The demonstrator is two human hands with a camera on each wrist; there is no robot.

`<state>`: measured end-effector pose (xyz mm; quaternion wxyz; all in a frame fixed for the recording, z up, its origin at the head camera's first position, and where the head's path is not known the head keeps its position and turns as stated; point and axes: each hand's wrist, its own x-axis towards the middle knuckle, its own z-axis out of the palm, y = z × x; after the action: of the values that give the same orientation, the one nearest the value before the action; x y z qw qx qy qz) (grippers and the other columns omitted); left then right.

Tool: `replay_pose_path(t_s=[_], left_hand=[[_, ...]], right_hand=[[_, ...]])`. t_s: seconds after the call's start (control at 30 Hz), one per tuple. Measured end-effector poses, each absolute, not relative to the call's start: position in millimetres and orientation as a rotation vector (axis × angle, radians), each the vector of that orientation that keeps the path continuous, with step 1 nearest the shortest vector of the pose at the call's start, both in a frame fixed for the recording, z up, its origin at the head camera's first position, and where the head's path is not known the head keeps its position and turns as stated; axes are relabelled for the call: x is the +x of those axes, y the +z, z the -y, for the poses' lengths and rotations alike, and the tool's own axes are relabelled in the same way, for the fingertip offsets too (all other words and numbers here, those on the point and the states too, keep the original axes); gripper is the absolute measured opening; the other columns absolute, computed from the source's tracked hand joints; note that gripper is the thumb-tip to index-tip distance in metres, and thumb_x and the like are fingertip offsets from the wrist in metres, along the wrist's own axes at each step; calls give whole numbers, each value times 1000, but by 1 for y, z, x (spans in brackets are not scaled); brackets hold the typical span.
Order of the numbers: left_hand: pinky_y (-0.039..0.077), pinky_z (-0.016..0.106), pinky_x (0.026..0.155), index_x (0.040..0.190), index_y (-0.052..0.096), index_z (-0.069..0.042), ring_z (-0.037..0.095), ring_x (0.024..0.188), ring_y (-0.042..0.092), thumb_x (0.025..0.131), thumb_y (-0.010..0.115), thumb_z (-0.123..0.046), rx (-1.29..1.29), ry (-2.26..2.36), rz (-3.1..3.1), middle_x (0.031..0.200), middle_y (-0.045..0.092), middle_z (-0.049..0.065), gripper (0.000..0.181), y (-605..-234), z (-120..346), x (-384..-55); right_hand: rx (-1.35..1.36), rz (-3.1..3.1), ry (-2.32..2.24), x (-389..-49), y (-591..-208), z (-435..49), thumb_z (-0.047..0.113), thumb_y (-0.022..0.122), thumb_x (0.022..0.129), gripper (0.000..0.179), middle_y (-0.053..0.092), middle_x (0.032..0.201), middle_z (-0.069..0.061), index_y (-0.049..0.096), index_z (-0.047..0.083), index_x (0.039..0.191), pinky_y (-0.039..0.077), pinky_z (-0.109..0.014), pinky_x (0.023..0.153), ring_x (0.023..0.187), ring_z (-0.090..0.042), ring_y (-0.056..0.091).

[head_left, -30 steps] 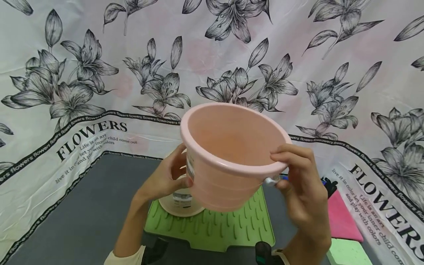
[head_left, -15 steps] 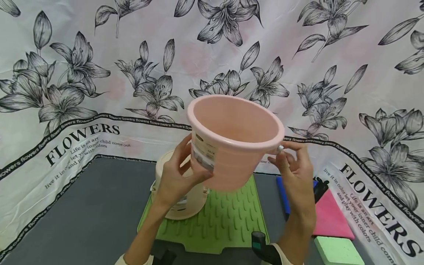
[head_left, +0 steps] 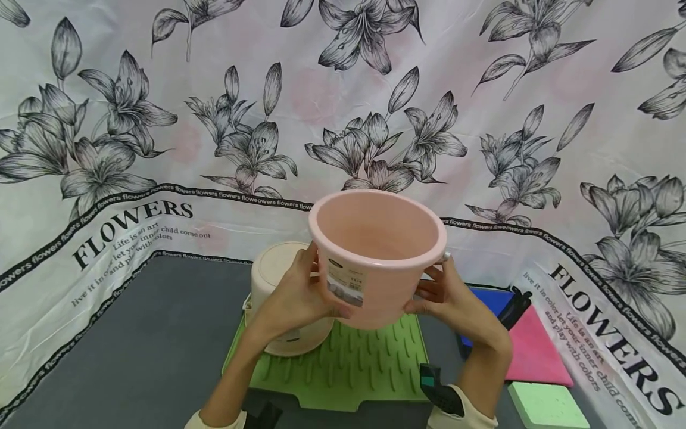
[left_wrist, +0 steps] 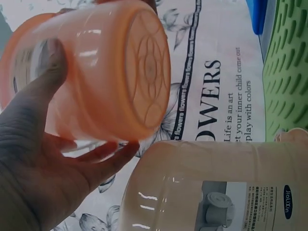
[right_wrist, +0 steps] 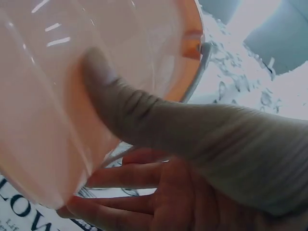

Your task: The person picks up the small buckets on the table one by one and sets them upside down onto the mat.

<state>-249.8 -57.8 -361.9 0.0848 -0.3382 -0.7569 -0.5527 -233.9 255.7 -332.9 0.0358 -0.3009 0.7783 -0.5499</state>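
Note:
A pink plastic bucket (head_left: 375,292) is held up in the air over the green ridged mat (head_left: 370,372), its mouth tilted toward the head camera. My left hand (head_left: 300,295) grips its left side, thumb on the front by the label. On the other side my right hand (head_left: 447,298) holds the wall below the rim, thumb in front and fingers behind. In the left wrist view the underside of the bucket (left_wrist: 149,67) shows a moulded petal pattern. Behind my left hand a cream bucket (head_left: 270,262) stands upside down on the mat, partly hidden; its label (left_wrist: 240,204) faces the left wrist camera.
To the right lie a blue item (head_left: 490,298), a black item (head_left: 515,307), a pink flat sheet (head_left: 538,351) and a light green block (head_left: 546,405). A floral sheet (head_left: 321,101) hangs behind the dark tabletop (head_left: 150,345).
The pink bucket rose and turned so its label faces front, then came down a little. My right hand shifted from the rim and handle joint to the side wall. The cream bucket stayed put.

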Motion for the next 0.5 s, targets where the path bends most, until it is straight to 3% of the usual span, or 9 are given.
replay_pose_path(t_s=[0.1, 0.2, 0.37, 0.43, 0.5], left_hand=[[60, 43, 105, 170, 8, -23, 27, 123, 61, 73, 98, -20, -1082, -1560, 2286, 144, 41, 16, 132, -364, 57, -251], [60, 42, 104, 169, 9, -21, 24, 119, 62, 72, 99, -20, -1088, -1473, 2318, 145, 42, 15, 133, -365, 55, -250], [61, 40, 102, 170, 4, -27, 25, 124, 65, 71, 98, -26, -1091, -1492, 2292, 151, 46, 12, 137, -365, 47, -251], [62, 40, 101, 171, 3, -24, 27, 124, 67, 74, 95, -30, -1045, -1496, 2287, 152, 50, 14, 134, -366, 43, -250], [61, 41, 102, 170, 6, -17, 31, 126, 67, 76, 93, -34, -972, -1540, 2288, 152, 54, 17, 128, -367, 39, -249]], right_hand=[[-951, -2396, -1661, -229, -334, -261, -2, 75, 93, 115, 30, 165, -29, -9, 27, 166, 56, -29, 108, 147, -17, 51], [-957, -2404, -1646, -227, -333, -265, -3, 76, 91, 107, 40, 157, -31, 3, 17, 166, 55, -27, 110, 141, -5, 55], [-851, -2559, -1597, -222, -332, -272, 4, 79, 92, 108, 59, 145, -22, 6, 26, 167, 59, -26, 103, 129, 0, 64], [-819, -2625, -1575, -219, -332, -276, 5, 78, 93, 107, 62, 142, -17, 4, 29, 167, 61, -26, 98, 124, 0, 66], [-809, -2663, -1563, -218, -332, -279, 4, 75, 95, 93, 64, 138, -8, 14, 24, 162, 62, -27, 95, 119, -1, 68]])
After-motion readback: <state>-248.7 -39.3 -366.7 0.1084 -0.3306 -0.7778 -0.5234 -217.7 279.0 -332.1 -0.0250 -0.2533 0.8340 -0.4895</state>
